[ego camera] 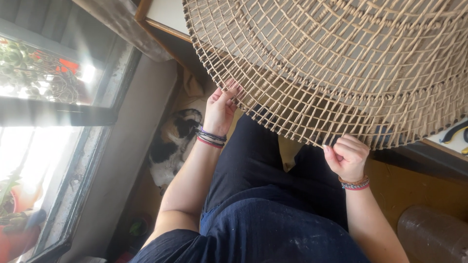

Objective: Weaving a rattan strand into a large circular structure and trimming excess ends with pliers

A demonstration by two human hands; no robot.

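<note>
One large round woven disc [341,63] of pale cane fills the upper right of the view, its open lattice edge hanging over the person's lap. It serves as the landmark here.

Two hands work at the disc's lower rim. The left hand [220,109] is at the rim's left side, fingers [229,92] pinched shut on the cane strands there. The right hand [347,156] is under the rim's lower right part, fingers curled closed on a single thin strand [319,144] that sticks out of the edge. Each wrist carries a stack of thin bracelets: one stack [211,138] below the left hand, one stack [355,184] below the right.

Below the disc lie the person's legs in dark blue trousers [263,204].

Left of the disc and lower down, one cat [170,146] with white, black and tan fur lies on the floor beside a window [58,117]. At the window's lower left stands one red pot [17,234] holding a green plant.

Lower right of the disc, one clear plastic container [431,236] rests on its side; what is in it cannot be told. Right of the disc, on a pale worktop [456,143], lies one tool with dark and yellow handles [456,130].
</note>
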